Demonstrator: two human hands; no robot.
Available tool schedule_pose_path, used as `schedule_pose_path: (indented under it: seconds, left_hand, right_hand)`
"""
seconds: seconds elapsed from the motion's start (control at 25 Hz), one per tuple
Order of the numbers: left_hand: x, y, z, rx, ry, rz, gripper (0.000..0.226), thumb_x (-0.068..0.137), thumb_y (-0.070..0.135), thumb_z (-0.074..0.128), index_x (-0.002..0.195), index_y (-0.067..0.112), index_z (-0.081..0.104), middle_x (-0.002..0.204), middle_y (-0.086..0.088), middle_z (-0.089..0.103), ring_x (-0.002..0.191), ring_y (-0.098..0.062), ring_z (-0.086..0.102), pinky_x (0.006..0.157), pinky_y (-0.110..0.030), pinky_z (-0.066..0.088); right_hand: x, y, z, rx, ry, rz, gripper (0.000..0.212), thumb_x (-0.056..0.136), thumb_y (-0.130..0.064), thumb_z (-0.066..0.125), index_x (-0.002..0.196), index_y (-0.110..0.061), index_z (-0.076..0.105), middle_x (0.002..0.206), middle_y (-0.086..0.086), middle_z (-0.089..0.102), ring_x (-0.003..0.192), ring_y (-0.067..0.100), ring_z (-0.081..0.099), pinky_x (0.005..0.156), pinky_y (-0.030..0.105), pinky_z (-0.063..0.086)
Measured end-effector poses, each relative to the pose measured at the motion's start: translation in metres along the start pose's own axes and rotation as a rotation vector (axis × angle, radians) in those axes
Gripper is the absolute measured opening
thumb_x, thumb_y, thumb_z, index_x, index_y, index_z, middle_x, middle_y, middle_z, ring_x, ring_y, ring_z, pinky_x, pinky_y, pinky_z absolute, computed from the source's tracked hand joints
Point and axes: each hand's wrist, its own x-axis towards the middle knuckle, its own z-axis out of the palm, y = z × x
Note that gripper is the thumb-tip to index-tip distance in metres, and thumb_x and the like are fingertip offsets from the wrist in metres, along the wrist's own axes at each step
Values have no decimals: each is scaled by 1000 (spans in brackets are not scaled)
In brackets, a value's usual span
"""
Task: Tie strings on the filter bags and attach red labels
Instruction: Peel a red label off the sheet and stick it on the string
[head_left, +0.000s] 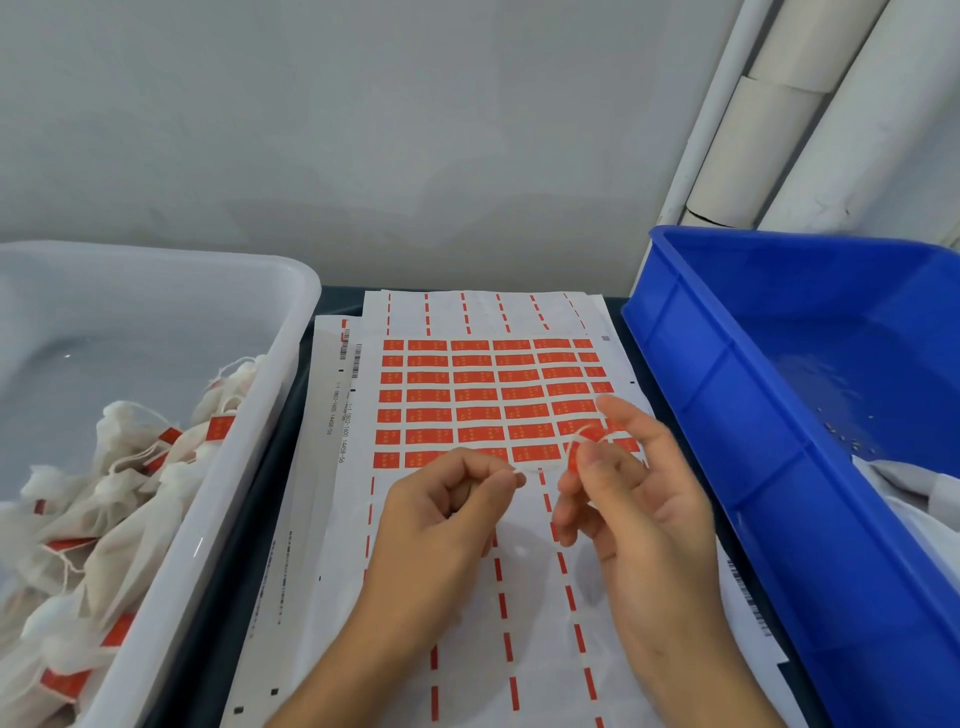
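The left hand (447, 512) is held nearest the lens, fingers curled, thumb and forefinger pinched on the end of a thin white string (540, 457). Just right of it, the right hand (628, 493) is raised w/ a small red paper label (575, 458) nipped at the fingertips, remaining fingers spread; the string is drawn between both hands, prob. so the label can be folded over it. The bag on this string can't be made out.

Under & beyond the hands, a white backing sheet of red rectangular stickers (467, 400) is laid flat on the surface, peeled rows nearest the hands, so the next label is reached easily. Sticker print is too small to read; along the sheet's left margin approx. "0802-1600 14458-56" plus barcodes is legible.

Left of the left hand, finished cream mesh filter bags (119, 499) w/ red tags are heaped in a translucent white plastic tub (291, 332). Right of the right hand, a blue plastic crate (727, 374) is kept, likely for untied stock.
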Motion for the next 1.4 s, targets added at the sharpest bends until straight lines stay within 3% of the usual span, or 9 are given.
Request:
schedule_pose_path:
  seconds: [0.08,0.2,0.28,0.44,0.68,1.0,1.4]
  left_hand:
    - [0,1,0,-7,-6,13,18,95,32,65,82,38,76,77,6,73,63,-5,63,62,-14,53]
    - [-1,2,-2,-1,-15,27,23,98,25,64,84,38,78,79,10,75,68,0,67,65,-10,50]
    - [-1,3,-2,3,-22,33,26,100,22,64,84,36,78,78,11,76,70,2,68,66,-9,50]
    - [-3,5,-1,-4,-37,26,23,99,25,63,86,38,78,81,12,77,73,2,70,66,-7,50]
    - [-4,5,-2,7,-60,36,23,100,26,63,91,40,80,87,12,79,77,1,71,68,-8,51]
    - [-4,5,-2,34,-67,68,24,100,24,64,92,41,79,87,14,78,84,-1,72,72,-7,51]
    - [-5,5,-4,34,-90,86,24,100,19,65,88,30,82,84,6,78,85,-8,72,74,-8,51]
  right_hand:
    - [-1,-1,0,22,-68,38,36,83,-40,74,119,-41,69,86,15,72,69,22,68,63,32,60]
    - [-2,-2,1,6,-130,95,18,87,-40,79,102,-31,76,79,11,71,66,20,66,60,28,56]
    - [-2,1,0,10,-151,131,22,85,-45,78,97,-27,78,74,9,69,63,18,63,58,27,54]
    - [-1,3,1,-21,-159,146,31,77,-50,72,96,-27,79,70,6,67,59,15,61,57,26,53]
    - [1,6,1,-94,-138,145,22,81,-45,70,95,-31,79,71,5,69,59,13,62,56,25,54]
    - [1,7,-1,-197,-130,99,23,80,-51,69,96,-36,77,74,0,71,61,10,65,59,24,56]
    - [1,7,-4,-349,-141,-53,15,85,-50,66,97,-43,72,80,-6,74,71,14,71,61,24,59]
